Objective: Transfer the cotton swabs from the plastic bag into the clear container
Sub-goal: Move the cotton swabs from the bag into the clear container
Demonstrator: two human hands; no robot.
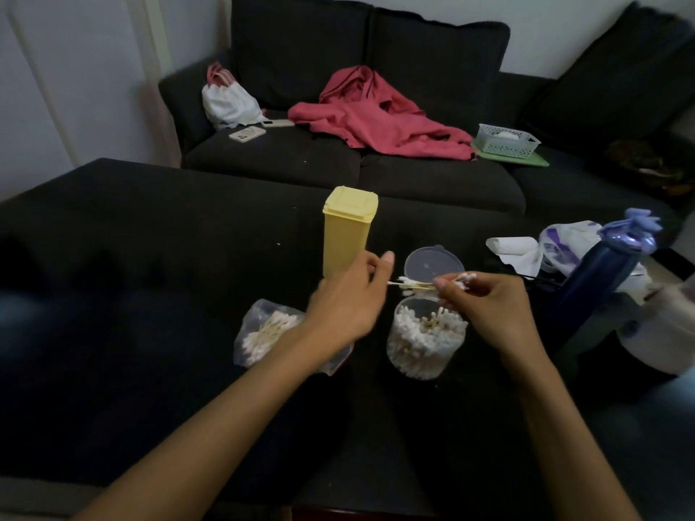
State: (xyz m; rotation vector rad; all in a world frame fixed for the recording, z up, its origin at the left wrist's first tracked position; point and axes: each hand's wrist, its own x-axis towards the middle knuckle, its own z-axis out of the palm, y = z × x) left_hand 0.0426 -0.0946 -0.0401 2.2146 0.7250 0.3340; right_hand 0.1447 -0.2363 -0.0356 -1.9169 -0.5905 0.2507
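1. Currently, a small bundle of white-tipped, wooden-stemmed cotton swabs [421, 284] is lying level above the round clear plastic container [427, 342], which is sitting nearly full.
2. The right hand [485, 310] is pinching the bundle, fingers closed on it.
3. The left hand [348, 302] is hovering loosely curled beside the stems' free ends, over the crumpled clear plastic bag [263, 332] holding more swabs.

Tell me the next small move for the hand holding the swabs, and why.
Probably lower the right hand and drop its small bunch of cotton swabs into the round clear plastic container: the bunch hangs just above its open, nearly full mouth.
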